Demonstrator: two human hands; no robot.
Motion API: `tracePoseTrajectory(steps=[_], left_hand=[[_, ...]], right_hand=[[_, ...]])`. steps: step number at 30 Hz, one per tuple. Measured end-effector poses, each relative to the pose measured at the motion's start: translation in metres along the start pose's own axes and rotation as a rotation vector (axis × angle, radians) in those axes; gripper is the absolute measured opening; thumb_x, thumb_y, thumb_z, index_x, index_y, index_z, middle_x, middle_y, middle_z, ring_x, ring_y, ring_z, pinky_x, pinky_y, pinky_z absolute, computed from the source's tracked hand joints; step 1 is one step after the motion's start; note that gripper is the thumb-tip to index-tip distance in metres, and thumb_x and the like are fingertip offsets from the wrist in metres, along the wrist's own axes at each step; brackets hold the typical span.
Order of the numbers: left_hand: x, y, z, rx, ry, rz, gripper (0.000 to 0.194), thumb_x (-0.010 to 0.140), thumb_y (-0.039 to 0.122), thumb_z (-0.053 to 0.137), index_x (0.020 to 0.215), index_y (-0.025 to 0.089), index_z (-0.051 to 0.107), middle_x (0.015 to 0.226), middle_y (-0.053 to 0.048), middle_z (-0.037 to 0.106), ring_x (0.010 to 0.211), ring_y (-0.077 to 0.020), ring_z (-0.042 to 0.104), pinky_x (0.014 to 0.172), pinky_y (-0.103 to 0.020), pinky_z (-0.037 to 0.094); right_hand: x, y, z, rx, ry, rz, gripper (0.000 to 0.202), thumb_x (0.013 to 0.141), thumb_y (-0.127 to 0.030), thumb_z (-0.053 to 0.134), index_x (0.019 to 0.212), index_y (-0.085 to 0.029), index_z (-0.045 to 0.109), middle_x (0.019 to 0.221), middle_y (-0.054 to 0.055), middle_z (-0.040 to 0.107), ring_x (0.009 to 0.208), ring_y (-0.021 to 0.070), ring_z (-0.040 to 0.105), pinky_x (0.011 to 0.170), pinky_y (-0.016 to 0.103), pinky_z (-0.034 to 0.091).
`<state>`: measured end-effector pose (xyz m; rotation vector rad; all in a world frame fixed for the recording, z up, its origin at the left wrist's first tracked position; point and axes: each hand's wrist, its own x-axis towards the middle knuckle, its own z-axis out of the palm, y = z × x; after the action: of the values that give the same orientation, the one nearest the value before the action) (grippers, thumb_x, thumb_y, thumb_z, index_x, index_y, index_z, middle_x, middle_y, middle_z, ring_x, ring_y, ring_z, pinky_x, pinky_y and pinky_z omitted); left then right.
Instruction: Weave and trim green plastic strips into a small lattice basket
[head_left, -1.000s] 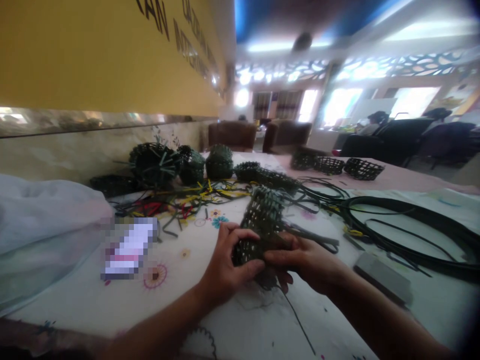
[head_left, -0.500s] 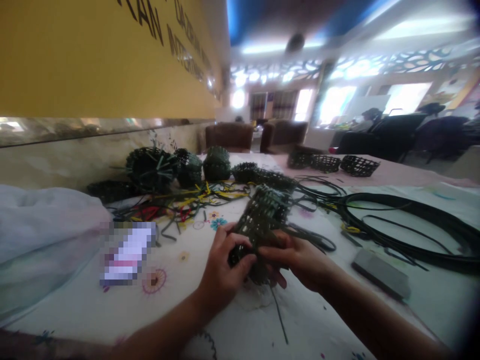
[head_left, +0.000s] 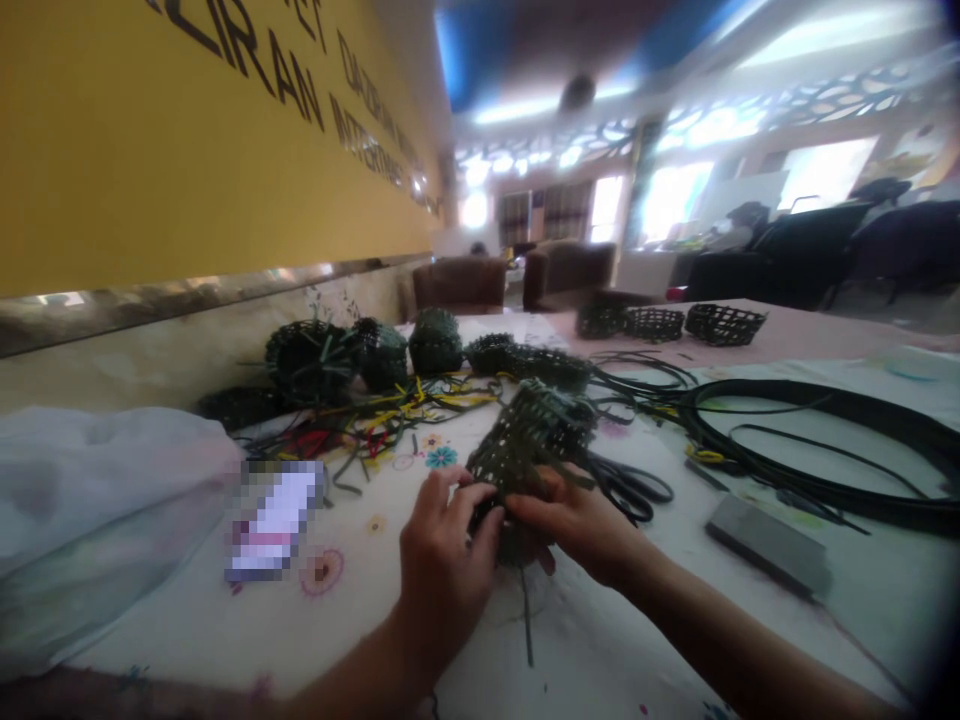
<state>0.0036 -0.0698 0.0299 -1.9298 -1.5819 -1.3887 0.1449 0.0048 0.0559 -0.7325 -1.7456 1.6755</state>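
Note:
A dark green woven basket [head_left: 529,430] of flat strips lies tilted between my hands at the middle of the table. My left hand [head_left: 450,545] grips its near edge, thumb and fingers closed around the weave. On the other side, my right hand [head_left: 566,515] pinches the same near part, the thumb close to the left thumb. Some right fingers are hidden beneath the basket. One thin loose strip [head_left: 528,620] hangs from the underside toward the tablecloth. What exactly the fingertips pinch is too dark to make out.
Several green woven baskets [head_left: 435,342] stand along the back. Yellow, red and green strip scraps [head_left: 409,400] lie before them. A large coil of dark strip [head_left: 694,440] and a grey block [head_left: 769,545] are at right. At left are a white plastic bag [head_left: 112,520] and a blurred-out item [head_left: 277,520].
My hands and the basket have shifted slightly, and the right hand has drawn closer to the left. The hanging strip now points more straight down. The whole view has tilted a little.

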Motion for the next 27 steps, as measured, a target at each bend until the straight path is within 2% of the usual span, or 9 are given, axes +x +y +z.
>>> tracePoseTrajectory(steps=[3,7,13,19,27], left_hand=[[0.001,0.008,-0.003,0.039,-0.005,-0.041,0.014,0.086,0.009,0.059,0.094,0.016,0.067,0.094,-0.006,0.060,0.092,-0.0191,0.060,0.082,-0.032,0.051],[0.000,0.015,-0.002,0.042,-0.015,-0.164,0.016,0.086,0.006,0.055,0.090,0.017,0.066,0.090,-0.005,0.059,0.087,-0.0190,0.058,0.079,-0.033,0.050],[0.003,0.025,0.007,0.091,0.010,-0.285,0.014,0.084,0.003,0.054,0.083,0.015,0.062,0.087,-0.006,0.058,0.088,-0.0211,0.056,0.082,-0.037,0.048],[0.008,0.026,0.006,0.144,-0.038,-0.252,0.011,0.084,0.006,0.056,0.084,0.016,0.062,0.087,-0.005,0.060,0.088,-0.0212,0.057,0.081,-0.036,0.047],[0.022,0.025,-0.004,0.241,-0.183,-0.217,0.011,0.088,0.013,0.057,0.084,0.017,0.066,0.088,-0.004,0.064,0.088,-0.0202,0.061,0.081,-0.033,0.046]], right_hand=[[-0.002,0.003,0.004,-0.063,0.016,-0.028,0.018,0.071,-0.033,0.056,0.061,-0.020,0.050,0.043,-0.005,0.051,0.034,0.0087,0.046,0.032,0.018,0.035],[-0.004,0.005,0.009,-0.117,0.037,-0.049,0.016,0.071,-0.032,0.053,0.060,-0.021,0.048,0.042,-0.006,0.049,0.033,0.0095,0.047,0.031,0.018,0.036],[-0.005,0.004,0.008,-0.132,0.041,-0.067,0.016,0.070,-0.027,0.051,0.056,-0.021,0.046,0.037,-0.006,0.048,0.032,0.0097,0.046,0.031,0.018,0.034],[-0.002,0.007,0.001,-0.165,0.016,-0.103,0.013,0.072,-0.024,0.050,0.060,-0.021,0.048,0.040,-0.005,0.048,0.036,0.0109,0.048,0.034,0.019,0.036],[0.002,0.010,-0.003,-0.235,0.081,-0.216,0.014,0.072,-0.019,0.052,0.059,-0.019,0.048,0.053,-0.003,0.051,0.050,0.0103,0.047,0.044,0.020,0.036]])
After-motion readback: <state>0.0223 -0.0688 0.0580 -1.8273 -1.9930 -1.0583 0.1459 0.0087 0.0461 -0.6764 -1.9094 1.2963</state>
